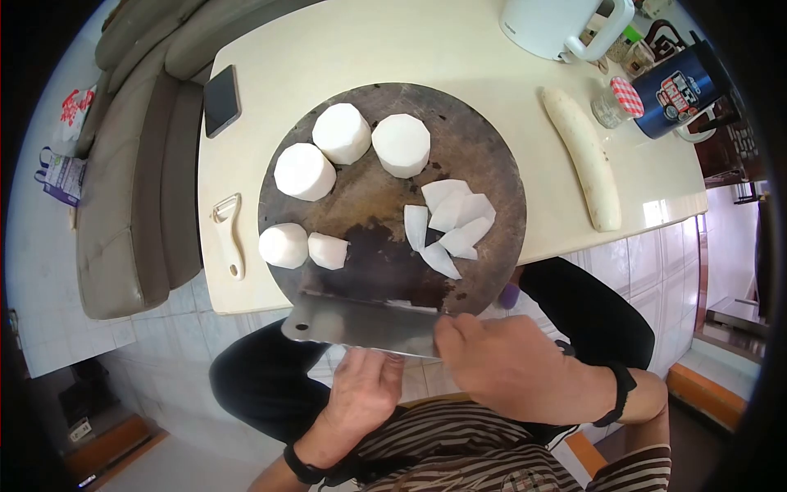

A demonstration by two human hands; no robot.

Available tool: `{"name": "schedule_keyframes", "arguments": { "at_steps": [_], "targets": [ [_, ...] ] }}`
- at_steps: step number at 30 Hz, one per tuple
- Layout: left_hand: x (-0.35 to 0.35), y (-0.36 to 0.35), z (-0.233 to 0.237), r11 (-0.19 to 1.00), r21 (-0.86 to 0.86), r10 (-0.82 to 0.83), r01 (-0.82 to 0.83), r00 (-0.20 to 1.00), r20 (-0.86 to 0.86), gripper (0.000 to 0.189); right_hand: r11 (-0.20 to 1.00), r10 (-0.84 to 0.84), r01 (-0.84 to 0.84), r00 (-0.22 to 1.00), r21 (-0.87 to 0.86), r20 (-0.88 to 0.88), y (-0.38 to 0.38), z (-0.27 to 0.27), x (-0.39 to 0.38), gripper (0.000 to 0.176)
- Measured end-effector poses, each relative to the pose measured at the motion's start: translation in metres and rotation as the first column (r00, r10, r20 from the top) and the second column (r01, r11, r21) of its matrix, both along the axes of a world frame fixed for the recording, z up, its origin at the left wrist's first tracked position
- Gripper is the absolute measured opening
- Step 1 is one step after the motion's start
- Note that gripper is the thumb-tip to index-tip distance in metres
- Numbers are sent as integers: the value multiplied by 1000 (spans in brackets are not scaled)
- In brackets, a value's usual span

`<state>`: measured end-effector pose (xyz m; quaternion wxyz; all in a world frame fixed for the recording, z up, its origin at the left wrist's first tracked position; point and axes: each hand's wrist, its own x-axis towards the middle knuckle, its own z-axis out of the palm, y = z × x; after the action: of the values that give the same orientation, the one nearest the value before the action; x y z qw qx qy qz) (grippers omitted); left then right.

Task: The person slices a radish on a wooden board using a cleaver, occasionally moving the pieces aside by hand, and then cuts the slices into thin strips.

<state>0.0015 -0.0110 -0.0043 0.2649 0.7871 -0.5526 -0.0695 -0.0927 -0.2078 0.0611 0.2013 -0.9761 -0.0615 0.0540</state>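
My right hand is closed round the handle end of a cleaver, whose broad blade reaches left over the near edge of a round dark chopping board. My left hand is below the blade with its fingers bent together; the blade hides the fingertips and anything in them. A thin white sliver shows at the blade's far edge. Peeled white radish chunks stand on the board's far side. Two smaller radish pieces lie at the left, and several flat radish slices at the right.
An uncut white radish lies right of the board. Left are a peeler and a phone. A white kettle, a glass jar and a blue flask stand at the back right. A sofa is beyond the table's left edge.
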Motion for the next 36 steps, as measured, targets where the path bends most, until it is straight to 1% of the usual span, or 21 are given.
{"name": "schedule_keyframes", "arguments": {
  "at_steps": [1, 2, 3, 5, 7, 9, 11, 12, 14, 16, 19, 21, 23, 25, 27, 28, 30, 31, 32, 34, 36],
  "targets": [
    [-1, 1, 0, 999, -12, 52, -53, 996, -71, 20, 1000, -5, 5, 1000, 3, 1, 3, -1, 2, 21],
    [-2, 1, 0, 994, -23, 101, -105, 985, -141, 20, 1000, 2, -2, 1000, -13, -31, 6, -2, 4, 26],
    [0, 1, -1, 994, -25, 98, -102, 985, -140, 20, 999, 10, -12, 998, -30, -63, 6, -3, 4, 32],
    [6, -1, -2, 996, -80, -33, 39, 996, 83, 22, 1000, -4, 3, 999, -16, -45, 0, -6, 4, 31],
    [5, -4, -2, 996, -83, -21, 28, 996, 87, 23, 1000, -9, 9, 1000, 2, -26, -5, -6, 2, 31],
    [3, -3, -1, 996, -85, -4, 12, 996, 88, 24, 993, 4, -8, 999, 115, 35, -9, -5, -2, 21],
    [0, 1, -1, 998, -57, 35, -39, 998, -58, 25, 994, -2, 0, 1000, 110, 19, -6, -4, -6, 22],
    [1, 1, -1, 998, -56, 36, -40, 998, -58, 25, 994, -15, 14, 1000, 104, 3, -5, -3, -7, 23],
    [2, 1, -2, 999, -28, -30, 32, 998, 54, 25, 994, -19, 18, 1000, 110, 4, -3, -4, -6, 23],
    [2, -1, 0, 999, -32, -28, 30, 998, 55, 24, 993, -25, 24, 1000, 114, 4, -2, -4, -4, 22],
    [0, 0, -2, 999, -36, -12, 14, 999, 47, 25, 996, -13, 18, 998, 88, -54, 1, -2, 2, 27],
    [1, -2, -2, 999, -45, -3, 5, 999, 41, 25, 992, 15, -6, 997, 126, -77, 0, -2, 6, 28],
    [3, -4, -2, 998, -60, -29, 38, 991, 133, 26, 994, -4, 9, 999, 113, -42, -2, -5, 6, 28],
    [3, -3, -2, 997, -64, -32, 40, 991, 133, 26, 994, -19, 20, 1000, 103, -10, -3, -6, 3, 29],
    [3, -2, -6, 997, -72, -26, 36, 991, 130, 26, 988, -20, 27, 999, 153, -47, -6, -5, -1, 28],
    [3, -1, -8, 996, -81, -15, 22, 996, 84, 25, 988, -16, 23, 999, 153, -48, -7, -4, -2, 28],
    [2, 1, -10, 996, -88, -2, 6, 999, 37, 25, 984, -22, 18, 1000, 179, 17, -6, 0, -4, 18],
    [1, 1, -9, 996, -85, 23, -24, 999, -23, 26, 983, -20, 17, 1000, 180, 16, -6, 0, -4, 18],
    [0, 1, -9, 995, -80, 46, -53, 995, -84, 27, 987, -16, 15, 1000, 159, 9, -6, -1, -5, 18],
    [-1, 2, -9, 996, -72, 53, -61, 993, -105, 28, 990, -14, 15, 1000, 139, -3, -3, -1, -5, 17],
    [-1, 4, -10, 995, -65, 64, -72, 990, -125, 29, 998, -32, 32, 999, 48, 3, 4, 2, -3, 17]
  ]
}}
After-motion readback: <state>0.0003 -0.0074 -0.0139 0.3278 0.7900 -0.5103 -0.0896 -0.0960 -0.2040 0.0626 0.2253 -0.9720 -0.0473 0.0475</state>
